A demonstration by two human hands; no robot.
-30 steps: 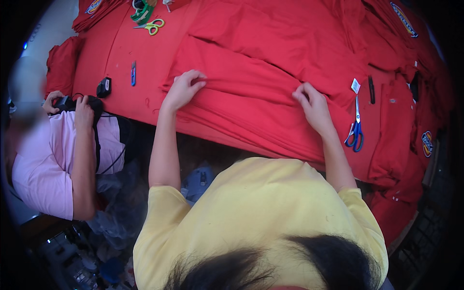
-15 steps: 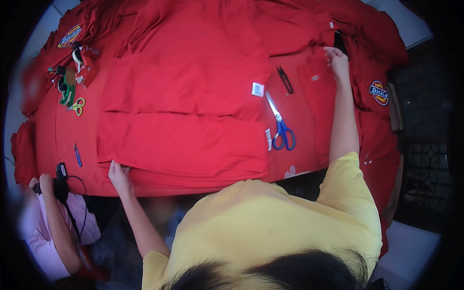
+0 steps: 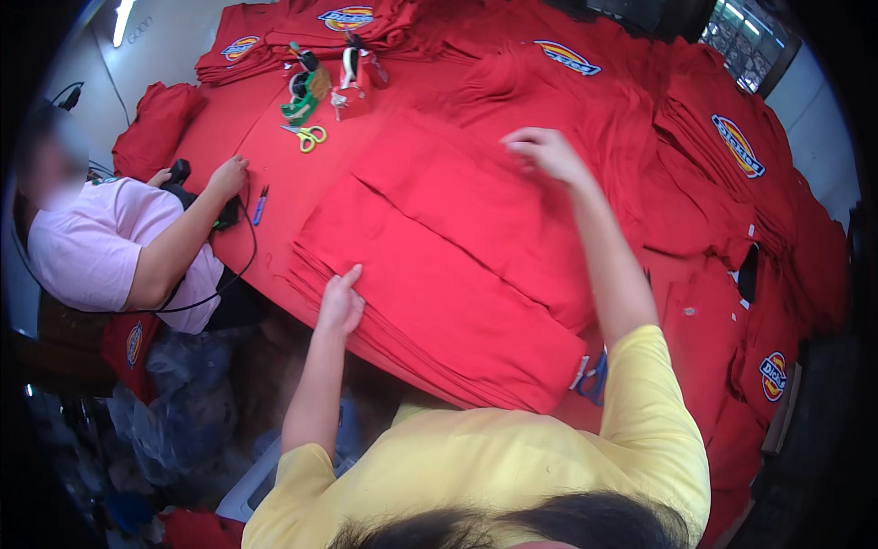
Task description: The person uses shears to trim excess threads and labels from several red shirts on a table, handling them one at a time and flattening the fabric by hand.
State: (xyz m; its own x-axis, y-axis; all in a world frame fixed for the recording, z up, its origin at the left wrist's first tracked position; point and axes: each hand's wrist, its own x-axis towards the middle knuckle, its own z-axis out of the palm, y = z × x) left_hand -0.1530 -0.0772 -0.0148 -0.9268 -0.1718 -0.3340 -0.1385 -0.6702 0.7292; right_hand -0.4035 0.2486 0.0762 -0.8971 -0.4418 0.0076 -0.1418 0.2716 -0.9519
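A stack of folded red garments (image 3: 439,256) lies in front of me on the red-covered table. At the stack's near left edge rests my left hand (image 3: 342,302), its forefinger stretched over the cloth; its lower fingers are partly hidden. My right hand (image 3: 546,151) is over the far part of the stack, fingers stretched toward the left and holding nothing visible. Whether it touches the cloth is unclear. Beside the stack's near right corner, blue-handled scissors (image 3: 593,377) show partly behind my right arm.
Yellow-handled scissors (image 3: 309,137), a green tape dispenser (image 3: 300,108) and a red one (image 3: 352,96) stand farther back. A co-worker in a pink shirt (image 3: 101,242) sits at left near a slim blue tool (image 3: 261,205). Piled red garments (image 3: 713,220) with round patches cover the right side.
My view has turned to the left. My right hand has left the garment at the right and come over the stack. My left hand stays at the stack's edge, its finger now stretched.
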